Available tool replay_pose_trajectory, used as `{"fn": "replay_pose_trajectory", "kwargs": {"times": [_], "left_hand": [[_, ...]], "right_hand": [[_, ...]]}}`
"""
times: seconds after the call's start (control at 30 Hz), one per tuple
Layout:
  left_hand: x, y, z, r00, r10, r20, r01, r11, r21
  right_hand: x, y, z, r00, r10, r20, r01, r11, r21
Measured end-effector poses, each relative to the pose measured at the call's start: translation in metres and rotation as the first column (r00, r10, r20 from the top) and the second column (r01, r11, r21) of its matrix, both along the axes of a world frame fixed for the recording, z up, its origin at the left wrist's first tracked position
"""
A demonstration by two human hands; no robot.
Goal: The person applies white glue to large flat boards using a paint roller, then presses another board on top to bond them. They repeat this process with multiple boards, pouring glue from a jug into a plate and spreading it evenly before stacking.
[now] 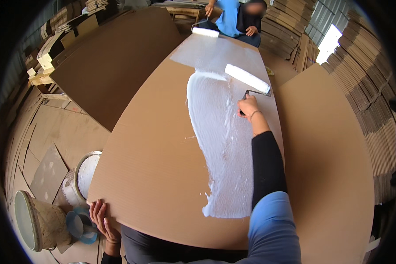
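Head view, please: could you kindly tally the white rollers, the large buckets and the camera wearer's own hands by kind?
White rollers: 2 (near roller, far roller)
Large buckets: 2 (left bucket, right bucket)
Wearer's hands: 2 (left hand, right hand)
Total: 6

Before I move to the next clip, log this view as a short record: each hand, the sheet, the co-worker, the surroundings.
Right hand: grips a roller by its handle
Left hand: at the sheet's near left corner
Sheet: brown, partly covered by white coating
Co-worker: far end, holding a second roller
Picture left: buckets
Picture right: cardboard stacks
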State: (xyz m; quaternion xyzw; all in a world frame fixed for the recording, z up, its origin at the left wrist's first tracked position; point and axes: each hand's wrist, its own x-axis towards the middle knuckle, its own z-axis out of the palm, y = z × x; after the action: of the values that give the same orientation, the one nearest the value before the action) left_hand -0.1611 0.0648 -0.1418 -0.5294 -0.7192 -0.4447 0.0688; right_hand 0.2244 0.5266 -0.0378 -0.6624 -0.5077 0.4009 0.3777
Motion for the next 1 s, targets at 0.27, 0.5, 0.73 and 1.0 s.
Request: {"fn": "replay_pose_trajectory", "kwargs": {"times": [0.27, 0.5, 0.73, 1.0], "left_hand": [[-0.002, 0.004, -0.005, 0.997, -0.076, 0.029, 0.073, 0.993, 0.097], [-0.007, -0.004, 0.009, 0.986, -0.165, 0.014, 0.164, 0.986, 0.035], [-0.014, -0.075, -0.082, 0.860, -0.034, 0.509, -0.077, 0.978, 0.195], [-0.061, -0.148, -0.265, 0.629, 0.754, 0.189, -0.133, 0.344, -0.930]], "right_hand": [[0.066, -0.306, 0.064, 0.878, 0.455, 0.150, -0.433, 0.887, -0.158], [0.075, -0.494, 0.133, 0.908, 0.390, 0.155, -0.342, 0.902, -0.263], [0.069, -0.544, 0.117, 0.946, 0.191, -0.260, -0.099, 0.939, 0.329], [0.047, -0.503, 0.109, 0.916, 0.160, 0.369, -0.358, 0.744, 0.565]]}}
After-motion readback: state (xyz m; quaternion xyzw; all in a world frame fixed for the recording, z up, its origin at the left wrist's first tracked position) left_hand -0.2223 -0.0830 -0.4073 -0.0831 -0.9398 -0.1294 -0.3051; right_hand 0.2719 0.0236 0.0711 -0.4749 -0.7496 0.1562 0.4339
